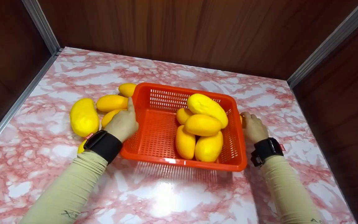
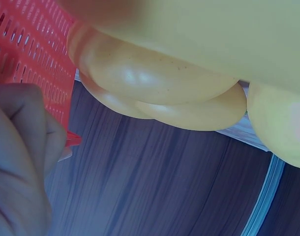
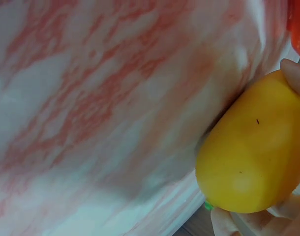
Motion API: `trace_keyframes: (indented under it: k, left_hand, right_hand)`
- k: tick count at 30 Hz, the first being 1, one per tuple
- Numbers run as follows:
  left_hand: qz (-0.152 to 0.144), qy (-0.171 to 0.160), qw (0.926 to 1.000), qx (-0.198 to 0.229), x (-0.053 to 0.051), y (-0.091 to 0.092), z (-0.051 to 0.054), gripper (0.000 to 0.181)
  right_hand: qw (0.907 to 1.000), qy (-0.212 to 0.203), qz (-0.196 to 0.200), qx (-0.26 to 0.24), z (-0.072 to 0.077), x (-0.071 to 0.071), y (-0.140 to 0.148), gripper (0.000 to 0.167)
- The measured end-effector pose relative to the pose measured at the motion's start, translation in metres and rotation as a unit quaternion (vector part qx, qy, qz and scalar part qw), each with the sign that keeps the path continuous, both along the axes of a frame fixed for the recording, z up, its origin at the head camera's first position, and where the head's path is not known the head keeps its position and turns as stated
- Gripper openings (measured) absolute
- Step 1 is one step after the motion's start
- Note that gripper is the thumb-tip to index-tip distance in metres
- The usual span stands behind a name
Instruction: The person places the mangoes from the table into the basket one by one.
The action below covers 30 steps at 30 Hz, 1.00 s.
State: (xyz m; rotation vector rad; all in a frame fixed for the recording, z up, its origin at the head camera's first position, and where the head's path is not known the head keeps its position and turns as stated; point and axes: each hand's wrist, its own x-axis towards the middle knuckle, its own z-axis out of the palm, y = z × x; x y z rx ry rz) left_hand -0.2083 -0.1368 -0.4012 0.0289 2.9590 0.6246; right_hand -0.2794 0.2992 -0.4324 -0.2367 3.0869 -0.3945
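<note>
An orange-red plastic basket (image 1: 157,137) sits mid-table with several yellow mangoes (image 1: 203,125) piled in its right half. My left hand (image 1: 123,124) grips the basket's left side; in the left wrist view its curled fingers (image 2: 29,115) lie against the perforated wall (image 2: 46,73). To the right of the basket, my right hand (image 1: 255,127) holds a mango (image 3: 253,152), mostly hidden in the head view. The right wrist view shows this mango between thumb and fingers, close to the tabletop.
Several more mangoes (image 1: 84,117) lie left of the basket, around and behind my left hand. The pink-and-white marbled table (image 1: 104,71) is bounded by brown wood-grain panels (image 1: 166,31) at the back and both sides.
</note>
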Motion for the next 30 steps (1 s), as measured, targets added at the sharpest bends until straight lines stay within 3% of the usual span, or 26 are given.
trace_keyframes:
  k: [22, 30]
  left_hand:
    - [0.004, 0.003, 1.0, 0.001, -0.001, 0.001, -0.001, 0.08]
    - [0.005, 0.0, 1.0, -0.003, -0.002, 0.001, -0.001, 0.08]
  right_hand:
    - [0.9969, -0.042, -0.057, -0.034, 0.008, -0.003, 0.004, 0.064]
    - [0.9964, -0.017, -0.071, -0.044, 0.013, -0.001, 0.002, 0.076]
